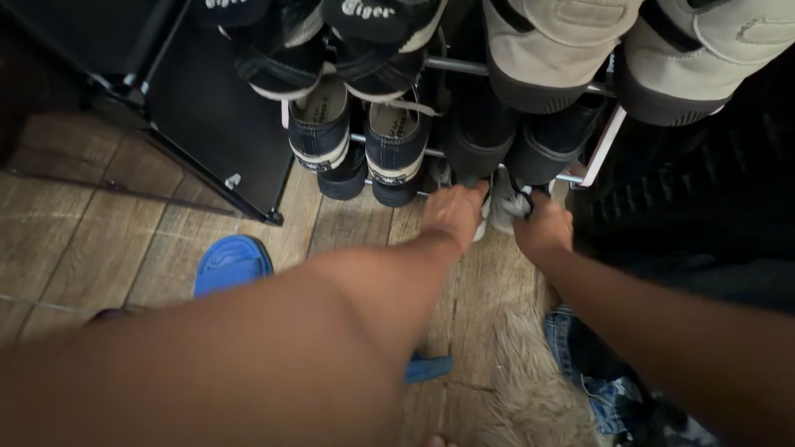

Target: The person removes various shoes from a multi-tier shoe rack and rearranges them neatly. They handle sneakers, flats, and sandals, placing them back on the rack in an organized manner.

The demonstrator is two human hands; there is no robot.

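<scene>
I look down at a metal shoe rack (pixel 598 149) with several pairs of shoes on its bars. My left hand (pixel 453 213) reaches under the lowest bar, fingers curled on the heel of a white shoe (pixel 482 222) that is mostly hidden. My right hand (pixel 542 228) is beside it, fingers closed on the other white shoe (pixel 507 207) of the pair. Just above my hands stand a pair of black boots (pixel 517 141). To the left sits a pair of dark canvas sneakers (pixel 360 136) with white soles.
Grey and black high shoes (pixel 563 50) fill the top right; black sneakers (pixel 331 41) the top left. A black cabinet (pixel 211 116) stands left of the rack. Blue slippers (pixel 232 263) lie on the wooden floor. A furry rug (pixel 526 389) and denim cloth (pixel 592 372) lie bottom right.
</scene>
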